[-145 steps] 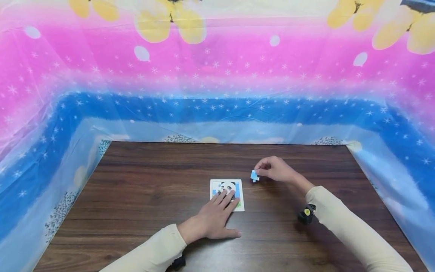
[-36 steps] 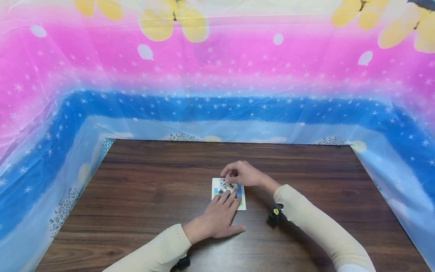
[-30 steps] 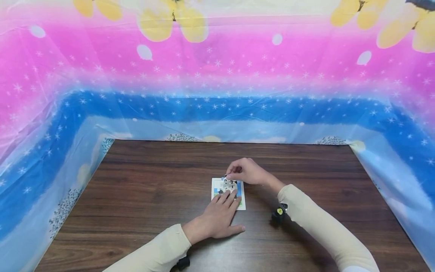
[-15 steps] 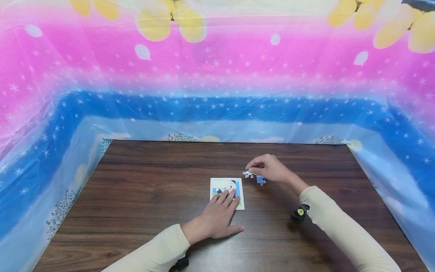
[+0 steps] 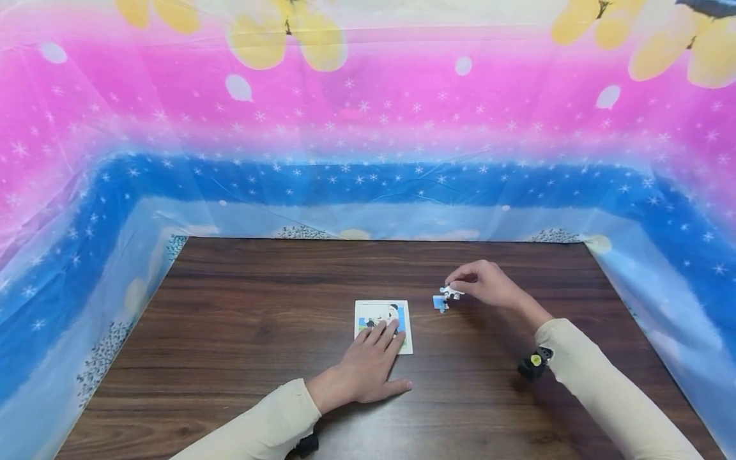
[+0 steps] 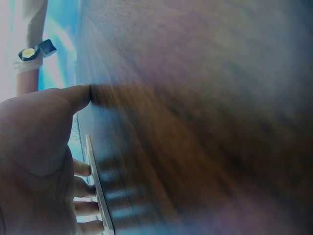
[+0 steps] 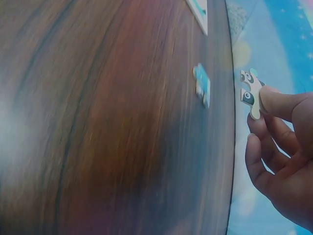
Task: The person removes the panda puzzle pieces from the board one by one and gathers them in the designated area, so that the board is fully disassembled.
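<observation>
A white-framed panda jigsaw puzzle (image 5: pixel 368 309) lies flat at mid-table. My left hand (image 5: pixel 376 367) rests on its lower part with fingers spread, hiding some of the picture. In the left wrist view the fingertips touch the puzzle frame (image 6: pixel 99 191). To the right of the puzzle, my right hand (image 5: pixel 485 283) pinches a jigsaw piece (image 7: pixel 253 94) printed with the panda's eyes, between thumb and fingers above the table. A blue jigsaw piece (image 5: pixel 439 303) lies on the table just below the held one; the right wrist view shows this blue piece (image 7: pixel 202 85) too.
The dark wooden table (image 5: pixel 259 300) stretches out on every side of the puzzle. A pink and blue patterned cloth (image 5: pixel 368 185) walls the back and both sides.
The right hand first set the blue piece down right of the puzzle. It then lifted the panda-eyes piece out of the puzzle and carried it right. The left hand stayed put.
</observation>
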Action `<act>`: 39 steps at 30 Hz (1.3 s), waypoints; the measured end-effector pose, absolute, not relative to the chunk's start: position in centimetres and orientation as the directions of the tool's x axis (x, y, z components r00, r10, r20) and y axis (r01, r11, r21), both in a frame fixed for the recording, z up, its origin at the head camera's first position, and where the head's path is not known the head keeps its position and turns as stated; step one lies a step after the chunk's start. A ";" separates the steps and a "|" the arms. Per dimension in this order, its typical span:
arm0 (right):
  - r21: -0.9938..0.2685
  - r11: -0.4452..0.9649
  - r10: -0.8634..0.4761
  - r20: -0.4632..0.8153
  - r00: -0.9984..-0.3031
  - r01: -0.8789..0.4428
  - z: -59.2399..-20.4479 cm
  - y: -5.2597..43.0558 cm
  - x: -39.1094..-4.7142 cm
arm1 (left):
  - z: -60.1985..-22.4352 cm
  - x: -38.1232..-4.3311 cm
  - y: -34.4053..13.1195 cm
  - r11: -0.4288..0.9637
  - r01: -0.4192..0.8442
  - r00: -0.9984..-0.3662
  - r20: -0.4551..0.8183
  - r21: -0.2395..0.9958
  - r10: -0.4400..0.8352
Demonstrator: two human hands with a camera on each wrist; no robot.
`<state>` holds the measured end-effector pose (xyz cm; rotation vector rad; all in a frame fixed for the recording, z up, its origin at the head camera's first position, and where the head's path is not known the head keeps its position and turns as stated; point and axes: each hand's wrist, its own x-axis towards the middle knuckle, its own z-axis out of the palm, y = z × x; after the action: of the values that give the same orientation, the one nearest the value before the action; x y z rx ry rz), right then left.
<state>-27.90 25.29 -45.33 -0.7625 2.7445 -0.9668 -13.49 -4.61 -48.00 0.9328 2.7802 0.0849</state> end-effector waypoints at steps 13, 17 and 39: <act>-0.596 0.732 -0.428 -0.024 -0.904 -0.331 -46.3 27.3 -27.8 | -48.2 -13.5 -4.7 0.799 0.589 -0.780 -0.174 0.116 0.601; -0.588 0.747 -0.410 -0.040 -0.911 -0.310 -46.9 27.6 -27.7 | -48.1 -13.5 -4.7 0.799 0.588 -0.780 -0.172 0.127 0.601; -0.522 0.767 -0.437 0.001 -0.899 -0.374 -48.6 28.0 -28.0 | -48.1 -13.3 -4.7 0.796 0.592 -0.778 -0.170 0.124 0.605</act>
<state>-28.00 27.98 -48.60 -0.6539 2.8394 -0.7996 -13.30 -4.72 -48.09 0.9389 2.7841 0.0945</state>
